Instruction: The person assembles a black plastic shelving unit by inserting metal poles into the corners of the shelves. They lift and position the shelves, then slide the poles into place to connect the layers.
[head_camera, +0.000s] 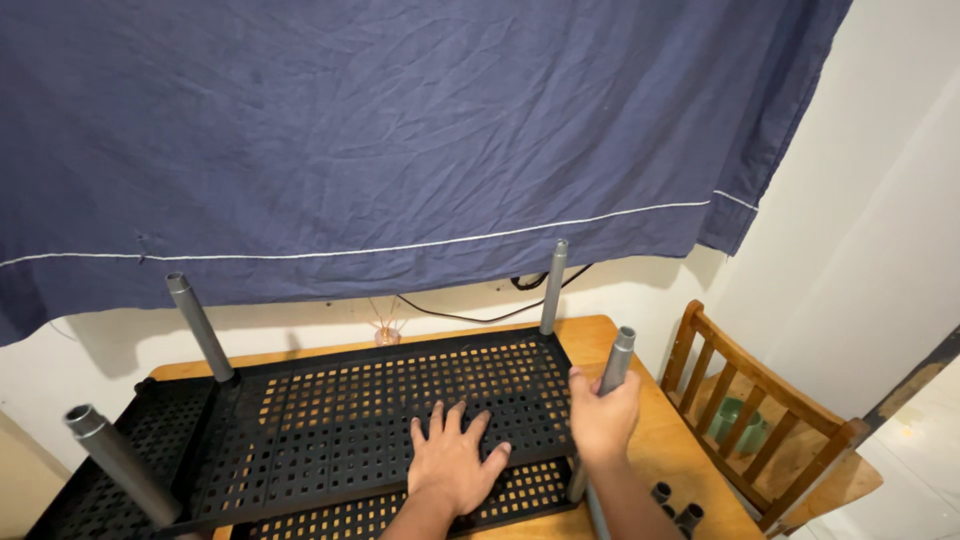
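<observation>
A dark blue cloth with a thin white piping line (400, 130) hangs across the far wall above a wooden surface (655, 440), with pale walls to the right.

On that surface lies a black perforated plastic shelf panel (370, 410), flat and spanning most of the width from the near left corner to the right of centre. Grey metal tube legs stand up from its corners. The near right grey tube (612, 385) rises at a slight tilt from the panel's near right corner, and the right hand (603, 418) is wrapped around it, fingers closed on the tube just below its open top. The left hand (452, 462) lies palm down with fingers spread on the panel, just left of that tube, pressing on the grid and holding nothing.

The far right grey tube (553, 288) stands nearly upright at the panel's far right corner. The far left grey tube (200, 328) leans leftward at the far left, and the near left grey tube (120, 462) slants toward the near left edge.

Several short dark tube connectors (677, 505) sit on the surface near the right forearm. A black cable (470, 315) runs along the far wall. To the right, apart from the surface, stands a wooden slatted chair (770, 430) with a green bowl (740, 422) on its seat.
</observation>
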